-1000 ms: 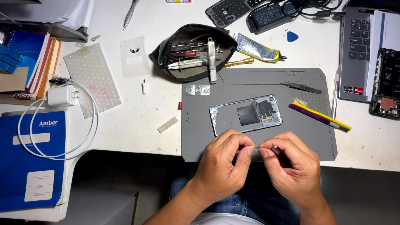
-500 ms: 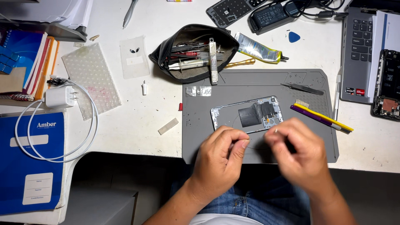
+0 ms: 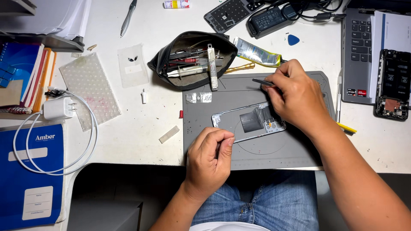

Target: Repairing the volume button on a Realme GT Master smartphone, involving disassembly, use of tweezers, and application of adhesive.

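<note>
Phone frame (image 3: pixel 250 122) on grey mat (image 3: pixel 299 154) | right hand (image 3: pixel 295 96) grip grasping tweezers (image 3: pixel 262 81) | left hand (image 3: pixel 209 160) clenched, contents unclear

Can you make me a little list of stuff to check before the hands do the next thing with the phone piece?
1. Right hand has a grip on the tweezers: ok, fingers are closed on the dark tool.
2. Phone frame lies flat on the grey mat: ok.
3. Left hand is off the frame: ok, it rests curled on the mat's near edge, just beside the frame.
4. Left hand holds a small part: cannot tell, its fingers hide whatever is inside.
5. Tool pouch is within easy reach: ok, it lies open just behind the mat.
</note>
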